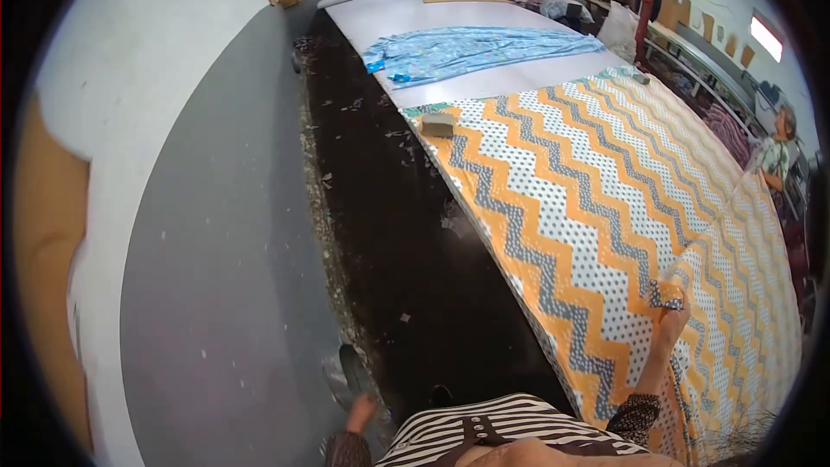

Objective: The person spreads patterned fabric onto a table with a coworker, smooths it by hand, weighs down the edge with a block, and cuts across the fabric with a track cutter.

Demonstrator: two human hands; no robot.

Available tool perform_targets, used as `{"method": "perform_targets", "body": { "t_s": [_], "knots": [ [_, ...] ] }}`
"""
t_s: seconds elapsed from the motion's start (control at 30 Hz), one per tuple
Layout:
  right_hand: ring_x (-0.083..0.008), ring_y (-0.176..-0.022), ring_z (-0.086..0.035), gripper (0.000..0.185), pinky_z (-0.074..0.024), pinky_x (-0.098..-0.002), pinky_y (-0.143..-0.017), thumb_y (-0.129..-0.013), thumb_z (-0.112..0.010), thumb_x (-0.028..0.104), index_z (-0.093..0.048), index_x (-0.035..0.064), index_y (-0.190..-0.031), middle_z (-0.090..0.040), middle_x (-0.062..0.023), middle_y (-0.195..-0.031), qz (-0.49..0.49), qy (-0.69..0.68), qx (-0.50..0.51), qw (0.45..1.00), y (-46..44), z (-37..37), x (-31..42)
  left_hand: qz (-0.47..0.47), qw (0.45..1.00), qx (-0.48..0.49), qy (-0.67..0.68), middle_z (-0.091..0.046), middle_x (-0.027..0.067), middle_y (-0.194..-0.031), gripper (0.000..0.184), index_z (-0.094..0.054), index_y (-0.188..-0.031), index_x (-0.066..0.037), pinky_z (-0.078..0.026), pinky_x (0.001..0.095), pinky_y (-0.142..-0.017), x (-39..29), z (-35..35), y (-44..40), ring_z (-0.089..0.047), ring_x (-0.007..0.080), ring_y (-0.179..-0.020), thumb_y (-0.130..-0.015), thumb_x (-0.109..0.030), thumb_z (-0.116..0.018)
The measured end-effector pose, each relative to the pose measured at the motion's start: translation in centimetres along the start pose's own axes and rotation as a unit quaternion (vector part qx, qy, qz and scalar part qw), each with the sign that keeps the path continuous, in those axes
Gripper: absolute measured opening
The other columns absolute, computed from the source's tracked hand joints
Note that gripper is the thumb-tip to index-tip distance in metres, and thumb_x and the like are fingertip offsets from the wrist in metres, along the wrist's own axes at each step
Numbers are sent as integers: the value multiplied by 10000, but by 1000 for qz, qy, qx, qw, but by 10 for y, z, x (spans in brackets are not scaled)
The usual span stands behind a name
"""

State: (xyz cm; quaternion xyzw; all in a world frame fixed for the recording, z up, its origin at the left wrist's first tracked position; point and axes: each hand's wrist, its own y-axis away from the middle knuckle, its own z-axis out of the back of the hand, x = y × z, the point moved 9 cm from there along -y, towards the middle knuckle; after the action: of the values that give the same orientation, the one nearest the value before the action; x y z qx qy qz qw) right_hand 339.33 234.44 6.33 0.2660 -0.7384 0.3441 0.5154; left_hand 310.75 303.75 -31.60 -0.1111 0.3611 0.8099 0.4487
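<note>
Fingers (pixel 681 311) around zigzag cloth (pixel 616 207)

Cloth (pixel 605 207): printed in zigzag bands of orange, grey with light flecks, and white with dark dots, with green showing at the far corners. It lies spread pattern side up along the table (pixel 380 13), mostly flat across its far part, its left side following the table's edge. Toward the near right it is bunched into a raised fold, from which a crease runs obliquely to the far right.
</note>
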Motion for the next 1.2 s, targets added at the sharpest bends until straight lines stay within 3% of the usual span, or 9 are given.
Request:
{"method": "perform_targets", "body": {
  "t_s": [0.1, 0.13, 0.37, 0.43, 0.53, 0.73, 0.87, 1.13, 1.2],
  "knots": [
    [-24, -550, -453, 207, -313, -172, -455, -901, -452, 35, -602, 1, -1041, -564, 17, -740, -29, 57, -72, 995, -10, -31, -6, -52, 983, -101, 142, -649, 165, -1031, 320, -606, -1113, -51, -485, 364, -821, -127, 121, -135, -624, 286, -972, -820, -176, -579],
    [-35, -569, -479, 218, -345, -175, -470, -902, -452, 38, -598, -3, -1058, -582, 3, -762, -72, 116, -50, 989, -14, -45, -16, -174, 958, -153, 167, -660, 155, -992, 299, -606, -1105, -50, -491, 340, -817, -180, 154, -172, -640, 252, -943, -823, -148, -584],
    [-42, -569, -451, 206, -331, -185, -478, -892, -471, 74, -602, 13, -1040, -558, 3, -745, -30, 31, -69, 997, -84, -164, -125, -315, 912, -8, 262, -644, 70, -833, 223, -624, -1033, -37, -484, 254, -705, -470, 228, -262, -607, 108, -767, -817, -70, -581],
    [-33, -535, -421, 193, -301, -192, -450, -882, -480, 80, -612, 26, -1013, -545, 17, -715, 36, 131, -43, 990, -100, -230, -129, -387, 898, 2, 211, -626, 105, -876, 214, -626, -994, -46, -487, 300, -736, -514, 251, -268, -612, 192, -822, -782, -52, -597],
    [-22, -496, -391, 194, -271, -209, -417, -868, -473, 52, -633, 40, -977, -532, 41, -686, -122, 165, -4, 979, -97, -340, -142, -539, 828, -126, 91, -602, 129, -895, 233, -622, -948, -47, -472, 392, -786, -575, 299, -288, -574, 310, -885, -716, -27, -614],
    [-75, -674, -543, 168, -430, -226, -593, -859, -502, 40, -648, 9, -935, -628, -30, -804, -196, -23, 158, 967, -59, -529, -157, -557, 801, -187, -116, -476, 134, -1206, 566, -537, -1177, -104, -314, 466, -966, -650, 338, -393, -414, 331, -1159, -641, -153, -709],
    [-118, -798, -577, 182, -456, -263, -727, -835, -489, -12, -639, -18, -938, -646, -50, -855, -206, 92, 135, 965, -49, -545, -187, -587, 789, -83, -162, -457, 171, -1190, 758, -504, -1231, -121, -283, 464, -973, -674, 339, -464, -400, 347, -1131, -544, -282, -780],
    [-131, -799, -585, 230, -457, -264, -733, -730, -528, -67, -631, -24, -931, -652, -55, -838, -78, 350, 35, 933, -58, -536, -168, -572, 809, 119, 65, -565, 167, -1034, 696, -574, -1144, -121, -428, 417, -854, -692, 367, -530, -542, 352, -960, -492, -262, -775],
    [-130, -799, -589, 228, -462, -285, -701, -697, -659, -28, -632, -6, -923, -652, -58, -846, -126, 324, -27, 937, -57, -517, -163, -553, 824, 44, 111, -596, 159, -962, 661, -579, -1091, -48, -460, 406, -808, -695, 399, -561, -572, 345, -898, -489, -228, -785]
  ]
}}
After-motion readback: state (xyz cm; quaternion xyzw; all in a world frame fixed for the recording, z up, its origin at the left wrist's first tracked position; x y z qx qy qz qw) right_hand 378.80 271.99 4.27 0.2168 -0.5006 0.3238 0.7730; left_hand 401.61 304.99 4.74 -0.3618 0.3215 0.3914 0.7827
